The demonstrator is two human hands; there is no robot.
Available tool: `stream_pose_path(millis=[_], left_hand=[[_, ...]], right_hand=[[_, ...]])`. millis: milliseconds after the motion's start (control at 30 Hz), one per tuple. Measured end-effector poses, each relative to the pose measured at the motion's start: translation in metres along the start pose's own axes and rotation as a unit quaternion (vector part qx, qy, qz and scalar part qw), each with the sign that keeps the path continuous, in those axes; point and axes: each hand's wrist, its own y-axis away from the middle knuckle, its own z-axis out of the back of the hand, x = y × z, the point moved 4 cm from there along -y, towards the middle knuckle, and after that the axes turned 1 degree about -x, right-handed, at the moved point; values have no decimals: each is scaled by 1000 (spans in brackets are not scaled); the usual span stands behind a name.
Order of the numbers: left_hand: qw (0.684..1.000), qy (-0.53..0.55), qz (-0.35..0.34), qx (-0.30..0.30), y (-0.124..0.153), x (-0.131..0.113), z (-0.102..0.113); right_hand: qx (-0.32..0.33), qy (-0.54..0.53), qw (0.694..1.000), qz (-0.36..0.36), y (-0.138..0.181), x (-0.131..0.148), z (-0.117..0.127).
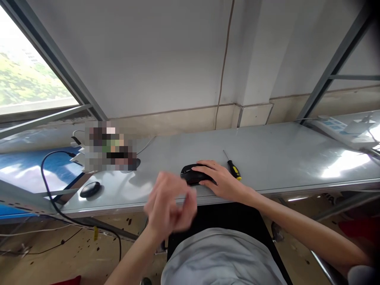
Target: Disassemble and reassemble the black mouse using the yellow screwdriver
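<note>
My right hand (218,179) lies over a black computer mouse (191,175) on the grey table (267,154), fingers curled onto its top and right side. My left hand (170,206) hovers in front of the table's near edge, blurred by motion, fingers loosely bent; whether anything is in it I cannot tell. A small screwdriver (234,169) with a yellow and black handle lies just right of my right hand.
A black oval part (90,189) rests near the table's left front corner. A black cable (50,186) loops down from a pixelated patch at the back left. A white power strip (335,128) sits far right. A wall stands behind, with a window at the left.
</note>
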Motion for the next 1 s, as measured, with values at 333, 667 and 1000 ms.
stream_pose_path(millis=[333, 667, 1000], left_hand=[[985, 30, 50, 160, -8, 56, -23], [971, 92, 104, 194, -6, 72, -26], [965, 112, 109, 210, -20, 77, -34]], right_hand=[[13, -20, 999, -32, 3, -9, -3], [26, -33, 997, -60, 3, -10, -3], [22, -33, 997, -66, 3, -14, -3]])
